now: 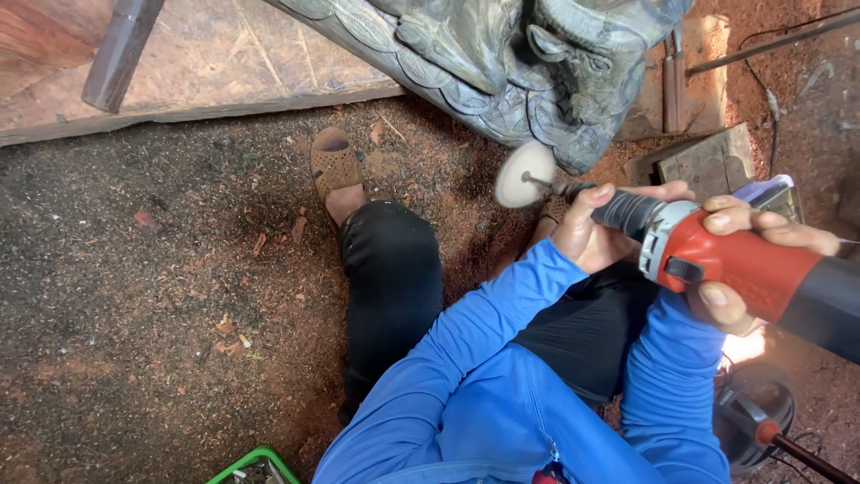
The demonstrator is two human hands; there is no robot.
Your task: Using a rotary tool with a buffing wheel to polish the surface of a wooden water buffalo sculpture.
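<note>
Item: red and black die grinder [743, 269], hand-held, right of centre in the head view. Long axis runs from lower right to upper left; working end points up-left. A thin shaft carries a round white polishing wheel [525, 174], set just beside the lower edge of a dark carved wooden sculpture [502, 63]; contact cannot be told.

Left hand [591, 229]: fingers clenched around the black neck of the tool, behind the shaft.
Right hand [748, 260]: fingers wrapped around the red body, thumb underneath.

Both arms in blue sleeves [502, 376]; black trousers [394, 287]; tan perforated shoe [335, 163] on sawdust-strewn ground.

Surroundings: green crate [255, 466], bottom edge, rectangular, partly cut off; wooden plank [206, 63], upper left; wooden block [708, 161], right of the sculpture. No legible label in view.
</note>
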